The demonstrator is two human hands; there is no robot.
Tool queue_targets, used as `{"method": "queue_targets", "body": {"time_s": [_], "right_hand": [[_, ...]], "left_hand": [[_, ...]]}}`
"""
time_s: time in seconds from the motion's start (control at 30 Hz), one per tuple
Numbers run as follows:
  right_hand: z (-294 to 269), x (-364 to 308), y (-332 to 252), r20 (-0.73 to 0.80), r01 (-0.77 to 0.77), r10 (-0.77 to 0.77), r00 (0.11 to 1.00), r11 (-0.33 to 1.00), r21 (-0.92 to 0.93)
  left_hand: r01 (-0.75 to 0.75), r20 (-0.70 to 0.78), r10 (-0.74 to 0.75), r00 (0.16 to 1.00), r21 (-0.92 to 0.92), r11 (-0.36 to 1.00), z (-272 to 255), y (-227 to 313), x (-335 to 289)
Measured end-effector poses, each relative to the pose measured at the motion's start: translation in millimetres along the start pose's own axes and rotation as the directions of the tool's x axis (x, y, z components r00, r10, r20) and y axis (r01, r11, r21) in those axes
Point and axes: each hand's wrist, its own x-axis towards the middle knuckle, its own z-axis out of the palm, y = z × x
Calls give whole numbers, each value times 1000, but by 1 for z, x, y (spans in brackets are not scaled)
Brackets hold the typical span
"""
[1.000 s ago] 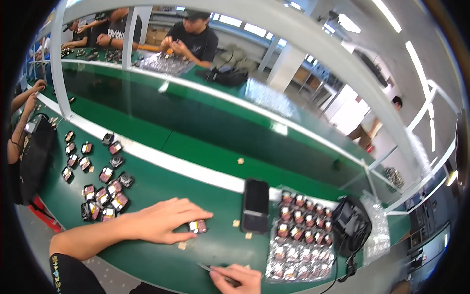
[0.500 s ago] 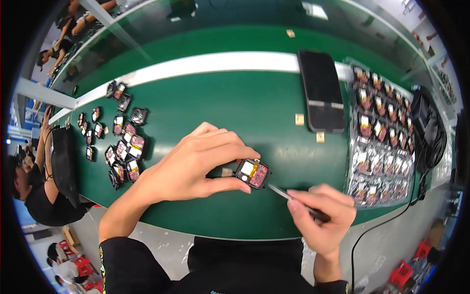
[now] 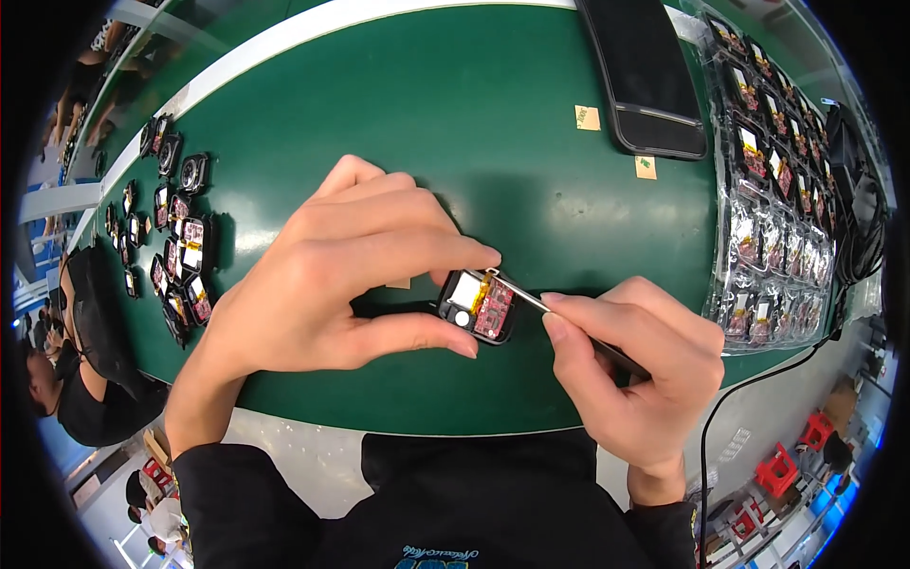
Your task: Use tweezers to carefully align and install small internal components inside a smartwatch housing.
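Hands (image 3: 341, 275) nearer, one module (image 3: 479, 305), one tweezers (image 3: 531, 302)

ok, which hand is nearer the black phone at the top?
Right. The right hand sits below the black phone, toward that side; the left hand is further left.

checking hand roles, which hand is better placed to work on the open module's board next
Right: the right hand holds the tweezers, tip at the open module. The left hand is busy pinching it steady.

A black phone (image 3: 645, 76) lies face down on the green counter (image 3: 427, 114), beside a clear tray of modules (image 3: 773, 209); loose modules (image 3: 180, 247) cluster left.
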Motion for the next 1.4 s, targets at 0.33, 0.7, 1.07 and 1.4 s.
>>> {"method": "queue_targets", "body": {"time_s": [0.33,0.7,1.07,1.4], "right_hand": [[-1,-4,-2,-43,59,-63,997,995,-76],[2,-2,1,-1,81,-81,997,996,-34],[-3,-2,2,64,10,-9,998,1000,-4],[1,-4,-2,54,-19,20,998,1000,-17]], "left_hand": [[22,-1,-22,1000,30,999,0,3,1],[-32,67,33,997,-16,999,-9,-9,3],[-70,115,75,991,-48,996,-10,-12,5],[-102,141,100,985,6,995,-11,-9,6]]}}
